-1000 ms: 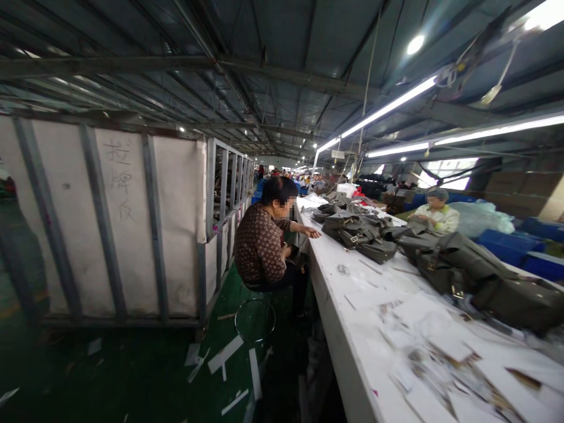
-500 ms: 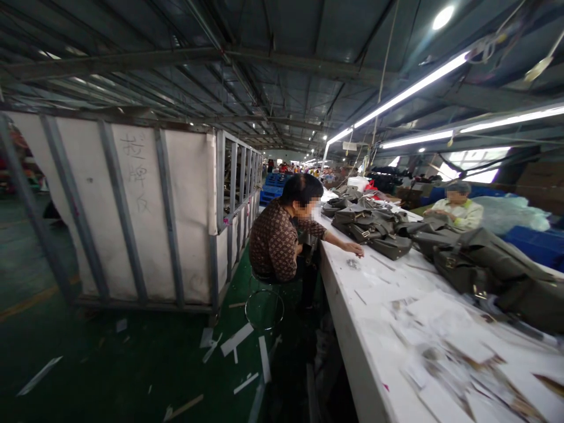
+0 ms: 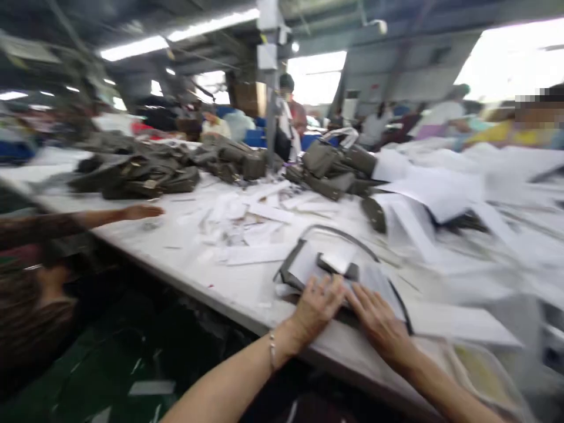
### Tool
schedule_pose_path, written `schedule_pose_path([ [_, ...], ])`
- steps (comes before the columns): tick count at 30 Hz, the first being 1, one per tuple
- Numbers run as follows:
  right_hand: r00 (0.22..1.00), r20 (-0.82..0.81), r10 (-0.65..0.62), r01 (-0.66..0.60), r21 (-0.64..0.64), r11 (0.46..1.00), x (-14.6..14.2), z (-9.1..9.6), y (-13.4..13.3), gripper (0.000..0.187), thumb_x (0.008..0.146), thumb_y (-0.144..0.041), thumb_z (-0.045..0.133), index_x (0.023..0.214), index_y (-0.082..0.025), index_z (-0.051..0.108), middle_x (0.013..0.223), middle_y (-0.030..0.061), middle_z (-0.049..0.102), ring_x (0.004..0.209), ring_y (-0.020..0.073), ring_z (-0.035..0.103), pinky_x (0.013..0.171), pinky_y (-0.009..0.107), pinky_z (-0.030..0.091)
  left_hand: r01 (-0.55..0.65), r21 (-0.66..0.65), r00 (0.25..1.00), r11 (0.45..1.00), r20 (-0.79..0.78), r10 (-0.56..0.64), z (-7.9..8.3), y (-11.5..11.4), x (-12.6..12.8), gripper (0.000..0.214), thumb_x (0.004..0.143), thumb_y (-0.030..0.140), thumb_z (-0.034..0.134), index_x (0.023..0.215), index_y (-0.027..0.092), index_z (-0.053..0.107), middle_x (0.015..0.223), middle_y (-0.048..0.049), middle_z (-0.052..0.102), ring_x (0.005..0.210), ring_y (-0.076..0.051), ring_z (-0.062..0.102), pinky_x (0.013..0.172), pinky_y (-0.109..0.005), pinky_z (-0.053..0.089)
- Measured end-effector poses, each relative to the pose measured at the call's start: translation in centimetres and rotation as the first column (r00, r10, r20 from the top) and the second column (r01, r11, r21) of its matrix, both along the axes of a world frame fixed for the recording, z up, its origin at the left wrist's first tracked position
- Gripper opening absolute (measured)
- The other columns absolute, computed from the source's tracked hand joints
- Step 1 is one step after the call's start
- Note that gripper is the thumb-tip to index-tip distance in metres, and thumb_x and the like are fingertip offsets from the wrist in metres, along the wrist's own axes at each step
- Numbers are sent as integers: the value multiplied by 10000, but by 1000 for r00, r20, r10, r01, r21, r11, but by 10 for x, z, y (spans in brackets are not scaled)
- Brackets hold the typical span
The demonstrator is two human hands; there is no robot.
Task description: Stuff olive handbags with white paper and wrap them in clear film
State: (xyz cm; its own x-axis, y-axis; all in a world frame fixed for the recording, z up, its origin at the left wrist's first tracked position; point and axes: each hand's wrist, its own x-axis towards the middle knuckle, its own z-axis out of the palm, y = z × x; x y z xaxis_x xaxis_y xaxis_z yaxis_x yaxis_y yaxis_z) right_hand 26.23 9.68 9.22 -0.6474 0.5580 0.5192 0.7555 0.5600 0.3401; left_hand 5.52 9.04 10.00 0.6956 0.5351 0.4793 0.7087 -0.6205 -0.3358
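Observation:
Both my hands rest on a flat grey bag piece (image 3: 308,267) covered with white paper, near the front edge of a long white table (image 3: 211,282). My left hand (image 3: 316,306) lies flat on it with fingers stretched out; a thin bracelet sits on the wrist. My right hand (image 3: 379,320) lies beside it, fingers flat and pointing left towards the same piece. A dark strap (image 3: 339,235) arcs behind the piece. The picture is blurred by motion.
Olive-grey handbags (image 3: 141,173) are piled on the far side of the table, more handbags (image 3: 328,164) at centre. White paper sheets (image 3: 432,191) are scattered about. A co-worker's hand (image 3: 138,211) reaches onto the table from the left. Other people stand beyond.
The view has swung from looking along the table at seated workers to looking down at the table. My two hands have come into view, laid on the grey piece.

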Motion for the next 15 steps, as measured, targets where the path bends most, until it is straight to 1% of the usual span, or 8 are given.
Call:
schedule_pose_path([
  [1, 997, 21, -71, 72, -33, 997, 14, -2, -16, 452, 932, -92, 457, 1382, -124, 488, 1375, 163, 527, 1253, 286, 501, 1017, 457, 459, 17, 8, 1000, 1000, 18, -17, -5, -2, 7, 425, 1024, 249, 384, 1445, 208, 419, 1595, -67, 270, 1401, -285, 339, 1088, -533, 400],
  [2, 993, 31, -115, 117, -60, 991, 20, -3, -25, 478, 920, -63, 429, 1392, -112, 480, 1376, 171, 532, 1263, 292, 494, 1025, 455, 453, 59, 22, 998, 998, 12, -60, -9, -2, 9, 433, 1028, 254, 354, 1454, 208, 409, 1616, -46, 220, 1429, -306, 286, 1103, -587, 361],
  [3, 990, 28, -138, 140, -78, 987, 22, -3, -29, 485, 917, -56, 413, 1395, -104, 480, 1376, 174, 537, 1268, 298, 490, 1032, 460, 445, 105, 56, 994, 993, 21, -106, -10, -1, 8, 432, 1029, 261, 332, 1448, 205, 421, 1617, -39, 216, 1432, -318, 276, 1099, -610, 349],
  [4, 989, 11, -147, 148, -88, 985, 21, -3, -30, 477, 922, -64, 406, 1391, -98, 484, 1377, 174, 540, 1271, 303, 487, 1040, 469, 435, 124, 67, 992, 990, 16, -125, -11, 0, 5, 434, 1030, 267, 321, 1446, 205, 427, 1615, -36, 224, 1431, -326, 275, 1096, -626, 340],
  [7, 984, -91, -153, 144, -91, 985, 10, -4, -28, 434, 951, -87, 378, 1364, -89, 513, 1389, 158, 542, 1294, 292, 467, 1080, 462, 392, 145, 83, 989, 986, -12, -144, -5, 0, -2, 423, 1025, 252, 313, 1408, 185, 477, 1555, -73, 358, 1375, -329, 369, 1068, -607, 380],
  [11, 954, -232, -190, 174, -87, 981, 1, -6, -35, 420, 984, -89, 324, 1348, -109, 532, 1369, 119, 571, 1305, 257, 460, 1120, 450, 331, 121, 101, 992, 988, -33, -118, 1, -3, 8, 367, 1011, 208, 340, 1295, 163, 568, 1387, -105, 538, 1270, -343, 492, 1010, -585, 446],
  [15, 939, -282, -195, 179, -82, 980, 3, -6, -42, 439, 985, -71, 289, 1357, -100, 520, 1360, 118, 579, 1312, 250, 456, 1131, 455, 306, 84, 102, 995, 991, -57, -79, 4, -3, 19, 331, 991, 164, 379, 1265, 135, 563, 1294, -128, 580, 1228, -366, 532, 966, -573, 480],
])
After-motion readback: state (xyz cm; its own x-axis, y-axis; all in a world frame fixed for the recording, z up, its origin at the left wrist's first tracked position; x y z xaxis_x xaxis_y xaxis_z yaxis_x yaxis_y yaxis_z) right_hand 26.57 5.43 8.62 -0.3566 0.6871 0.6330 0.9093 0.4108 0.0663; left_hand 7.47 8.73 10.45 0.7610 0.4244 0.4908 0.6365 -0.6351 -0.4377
